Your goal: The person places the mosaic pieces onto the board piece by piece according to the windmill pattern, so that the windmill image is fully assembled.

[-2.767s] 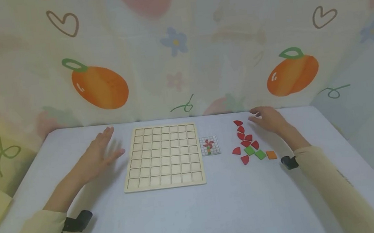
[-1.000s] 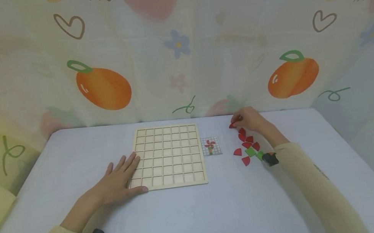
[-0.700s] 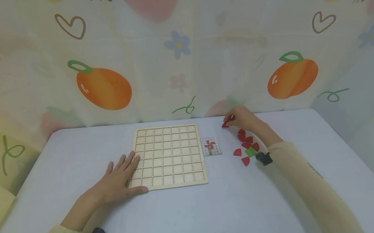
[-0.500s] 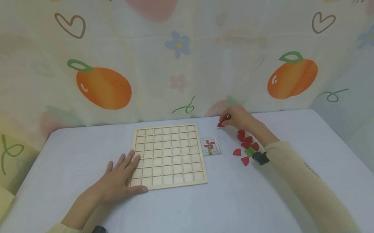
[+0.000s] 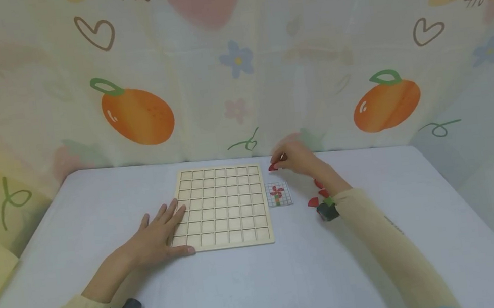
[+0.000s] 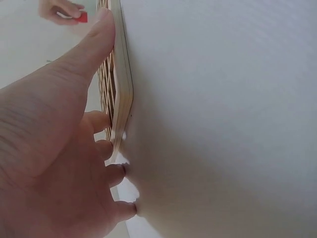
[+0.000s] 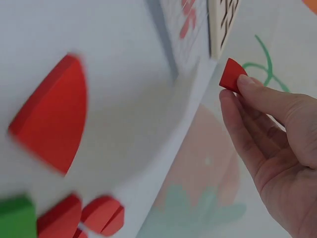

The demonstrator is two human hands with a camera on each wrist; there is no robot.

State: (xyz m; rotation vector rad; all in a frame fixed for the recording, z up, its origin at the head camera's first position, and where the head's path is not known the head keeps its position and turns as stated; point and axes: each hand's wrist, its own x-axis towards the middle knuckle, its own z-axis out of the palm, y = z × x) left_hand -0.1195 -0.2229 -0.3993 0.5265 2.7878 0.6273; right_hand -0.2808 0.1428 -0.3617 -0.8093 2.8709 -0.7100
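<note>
My right hand (image 5: 299,159) pinches a red quarter-circle tile (image 7: 232,74) between thumb and fingertips, in the air near the far right corner of the wooden grid board (image 5: 238,200). My left hand (image 5: 153,241) lies with spread, straight fingers on the board's near left corner; in the left wrist view the thumb (image 6: 101,37) reaches along the board's edge. Every cell I can see in the board is bare. Just right of the board lies a small pattern card (image 5: 279,194), printed with a red, green and orange figure on a grid.
Several loose red quarter-circle tiles (image 5: 313,202) and a green tile (image 7: 17,218) lie on the white table to the right of the card, partly hidden by the right forearm and its wrist camera (image 5: 328,211). A fruit-patterned curtain (image 5: 241,104) hangs behind the table.
My left hand came down onto the board's corner and has stayed there. The right hand took up a red tile from the far end of the pile and has moved left with it toward the board.
</note>
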